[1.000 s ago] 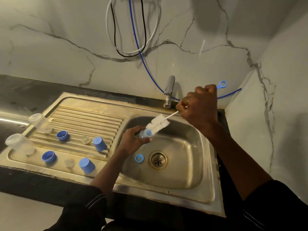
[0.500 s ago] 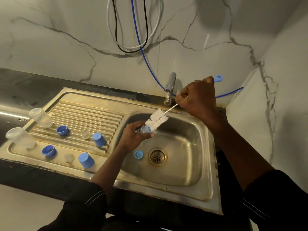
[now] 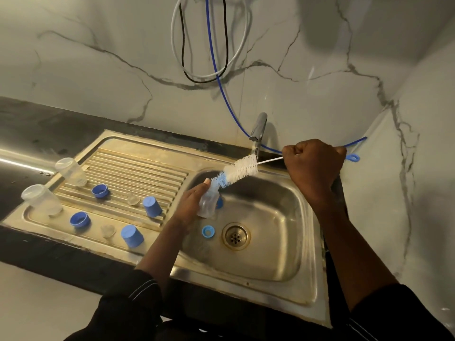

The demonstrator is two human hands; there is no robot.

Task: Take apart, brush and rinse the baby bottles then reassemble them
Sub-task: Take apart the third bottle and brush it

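Note:
My left hand (image 3: 190, 205) grips a small clear baby bottle (image 3: 208, 203) over the sink basin (image 3: 275, 242). My right hand (image 3: 314, 166) is fisted round the wire handle of a white bottle brush (image 3: 240, 169); its blue-tipped end sits at the bottle's mouth. A blue collar ring (image 3: 208, 231) lies in the basin beside the drain (image 3: 235, 236). On the drainboard (image 3: 138, 173) stand two clear bottle bodies (image 3: 41, 199) (image 3: 71, 171), two blue rings (image 3: 100, 191) (image 3: 80, 219), two blue caps (image 3: 152, 206) (image 3: 132, 236) and two clear teats (image 3: 133, 200) (image 3: 107, 230).
A chrome tap (image 3: 258, 130) rises behind the basin. A blue hose (image 3: 221, 89) and white and black cables (image 3: 182, 57) hang on the marble wall. Dark countertop (image 3: 37, 124) lies left of the sink; a side wall closes in on the right.
The brush has been drawn out of the bottle so most bristles show. My right hand moved right and lower; the bottle now stands more upright in my left hand.

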